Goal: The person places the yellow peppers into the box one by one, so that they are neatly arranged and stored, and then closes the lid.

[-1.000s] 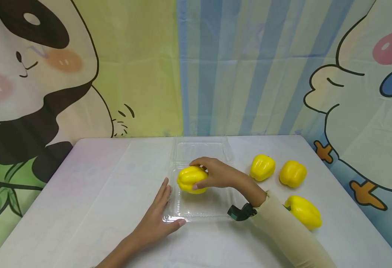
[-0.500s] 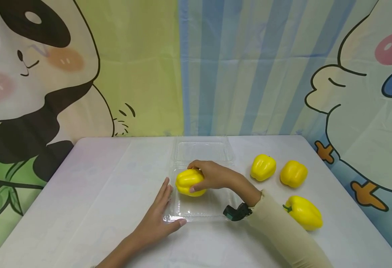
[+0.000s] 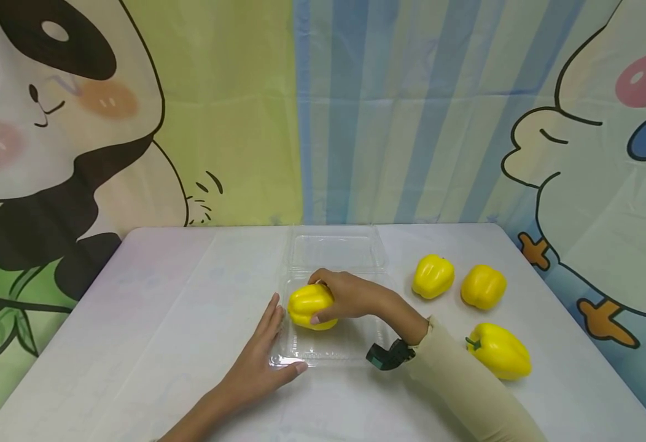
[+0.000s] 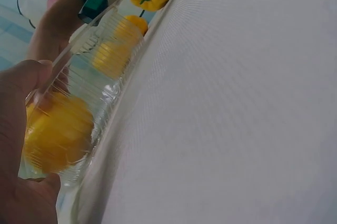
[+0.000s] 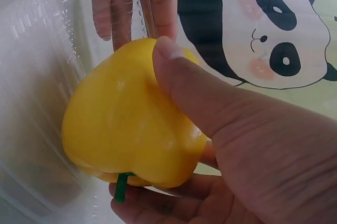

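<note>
The yellow peppers [image 3: 484,287] total four: one at the right hand [image 3: 350,294] and three on the table [image 3: 135,344]. Of those three, two are placed toward the rear and one toward the front. The clear box [image 3: 334,344] is a single unit; its sections number two, one base and one lid [image 3: 332,250]. The hands in view number two: one right hand and one left hand [image 3: 256,356]. One dark wrist device [image 3: 390,355] and one cream sleeve [image 3: 478,393] are counted. The tables total one. The cartoon figures number two: one panda [image 3: 118,135] and one white figure [image 3: 605,245].
</note>
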Demonstrator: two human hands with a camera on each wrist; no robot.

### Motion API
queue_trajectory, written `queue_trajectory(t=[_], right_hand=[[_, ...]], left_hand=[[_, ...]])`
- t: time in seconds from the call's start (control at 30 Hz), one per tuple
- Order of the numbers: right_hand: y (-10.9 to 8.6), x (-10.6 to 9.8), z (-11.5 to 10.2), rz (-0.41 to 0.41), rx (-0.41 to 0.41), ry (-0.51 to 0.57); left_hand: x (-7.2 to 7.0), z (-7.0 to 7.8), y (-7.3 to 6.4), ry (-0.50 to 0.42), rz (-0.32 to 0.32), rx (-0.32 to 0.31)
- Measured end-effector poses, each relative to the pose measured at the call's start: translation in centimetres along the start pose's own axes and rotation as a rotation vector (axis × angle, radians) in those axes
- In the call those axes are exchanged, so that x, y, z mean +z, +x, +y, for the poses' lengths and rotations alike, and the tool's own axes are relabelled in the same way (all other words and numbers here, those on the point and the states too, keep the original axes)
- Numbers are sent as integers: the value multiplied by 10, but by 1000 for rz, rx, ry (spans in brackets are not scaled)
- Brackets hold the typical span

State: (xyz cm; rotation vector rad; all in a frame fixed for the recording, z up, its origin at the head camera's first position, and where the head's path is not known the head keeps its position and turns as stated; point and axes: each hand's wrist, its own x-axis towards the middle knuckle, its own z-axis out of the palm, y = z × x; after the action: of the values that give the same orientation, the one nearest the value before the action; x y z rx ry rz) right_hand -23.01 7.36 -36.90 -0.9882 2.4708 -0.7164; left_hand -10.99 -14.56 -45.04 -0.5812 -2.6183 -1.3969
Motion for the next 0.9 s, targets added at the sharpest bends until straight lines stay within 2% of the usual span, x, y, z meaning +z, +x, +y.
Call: queue_trajectory(t=[0.2,0.4,0.53,0.73,0.9], right_hand=[[-1,-2,9,-84,-26,39],[-3,-4,26,-226,-131,256],[-6,-6,31,-275,-188,350],[-4,-7,32,-309,-278,350],[-3,-5,32,-289,-263,347]], left_hand=[[0,0,0,-2,3,-4],[0,0,0,-9,-4,0],[-1,-1,0,-3,-4,4],[0,-3,1,10,4,12],[0,-1,1,-19,-4,-1]])
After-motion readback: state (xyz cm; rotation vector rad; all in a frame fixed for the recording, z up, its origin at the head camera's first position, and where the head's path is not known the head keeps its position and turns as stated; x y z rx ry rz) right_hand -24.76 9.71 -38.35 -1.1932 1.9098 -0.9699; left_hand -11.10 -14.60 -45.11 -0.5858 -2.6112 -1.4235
